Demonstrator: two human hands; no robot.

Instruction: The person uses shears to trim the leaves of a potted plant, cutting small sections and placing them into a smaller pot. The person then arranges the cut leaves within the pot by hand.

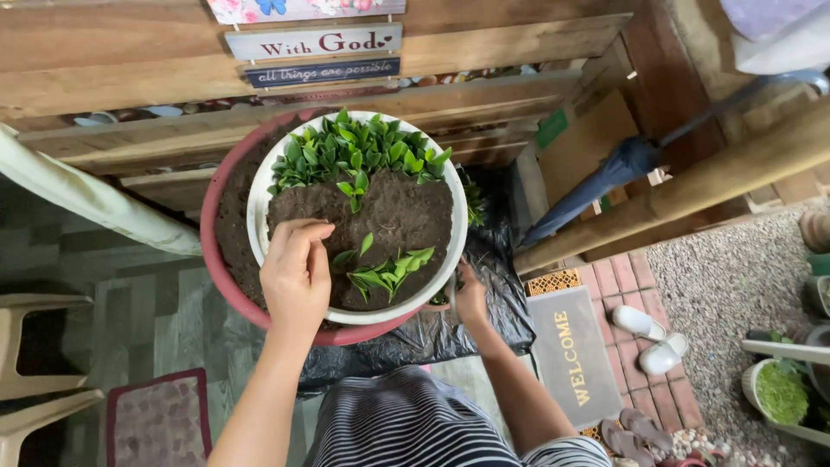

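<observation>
Striped fabric covers the person's lap nearest the lens. Above it the left hand rests on dark soil inside the white pot, fingertips curled loosely at a small seedling; whether they pinch its stem I cannot tell. The right hand sits at the pot's lower right rim, its fingers hidden behind it. Firming soil gently around each stem, without burying leaves, seems the careful way here. Roughly half the soil is bare between the 2 green patches, leaving room. The white pot nests in a red basin over black plastic; rims crowd the right side.
</observation>
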